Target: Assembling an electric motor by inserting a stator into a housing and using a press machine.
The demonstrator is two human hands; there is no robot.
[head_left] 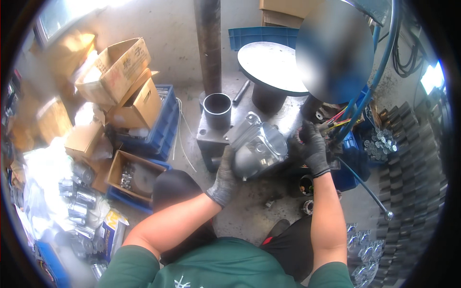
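My left hand (223, 178), in a grey glove, holds the left side of a silver cast metal housing (259, 151). The housing sits tilted at the front edge of a steel bench (211, 138), and its round, shiny end faces right. Some of the left fingers are hidden behind it. My right hand (313, 150), gloved too, is closed around a dark round part with a reddish edge (301, 136), just right of the housing. The fingers cover most of that part. Coloured wires (336, 117) stick out beyond the right hand.
An upright pipe piece (217, 109) and a round metal plate (271, 65) stand on the bench. A blue hose (382, 72) and a lever with a ball end (372, 197) are at right. Cardboard boxes (137, 103), blue crates (165, 120) and stacked metal parts (413, 158) flank me.
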